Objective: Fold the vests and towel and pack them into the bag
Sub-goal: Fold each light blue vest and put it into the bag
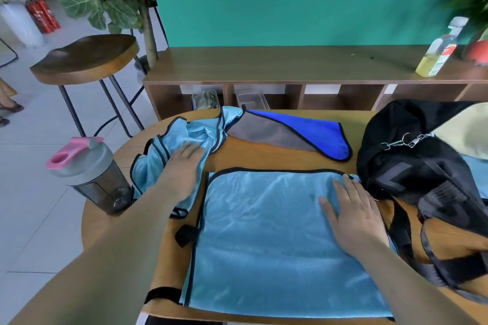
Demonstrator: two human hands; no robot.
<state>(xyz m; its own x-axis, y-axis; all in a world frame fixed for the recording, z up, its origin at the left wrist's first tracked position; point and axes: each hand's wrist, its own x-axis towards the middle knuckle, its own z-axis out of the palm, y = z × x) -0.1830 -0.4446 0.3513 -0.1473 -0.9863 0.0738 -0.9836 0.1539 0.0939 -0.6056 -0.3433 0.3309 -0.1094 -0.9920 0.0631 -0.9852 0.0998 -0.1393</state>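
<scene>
- A flat vest (264, 232) of light-blue mesh with black trim lies spread on the near middle of a round wooden worktop (264, 155).
- The right hand (351, 208) rests palm down on its far right part, fingers straight, grip open.
- A crumpled vest (195, 132) of the same blue sits bunched at the far left, and the left hand (184, 163) lies on it, fingers extended, grip open.
- A blue-and-grey towel (311, 129) lies at the far middle, apart from both hands.
- A black bag (412, 161) sits at the right, just beside the flat vest.
- A shaker bottle (92, 174) with a pink lid stands at the left edge.
</scene>
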